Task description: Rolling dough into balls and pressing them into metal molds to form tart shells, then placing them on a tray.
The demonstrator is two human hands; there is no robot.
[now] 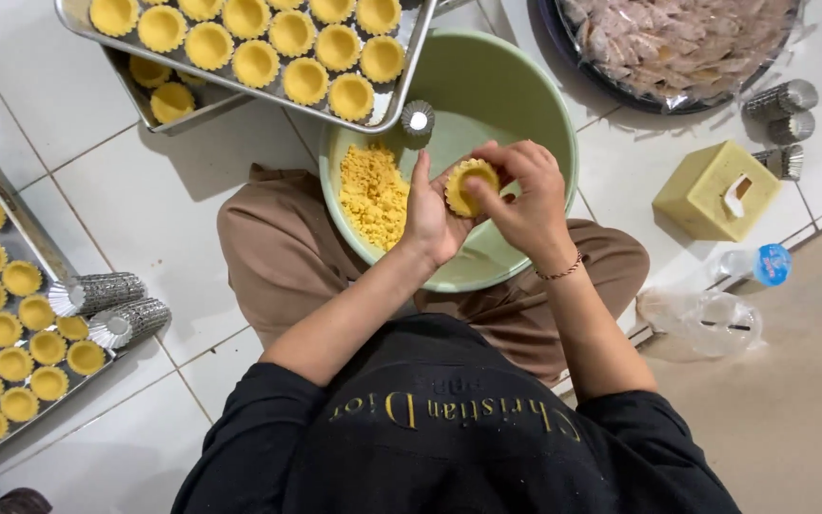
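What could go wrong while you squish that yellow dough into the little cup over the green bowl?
1. Both hands, left hand and right hand, press the dough-filled tart mould; pressing too hard might thin or tear the shell.
2. The empty mould sits on the green bowl's rim and might get knocked off.
3. The tray of finished shells overhangs the bowl; a lifted hand might bump it.
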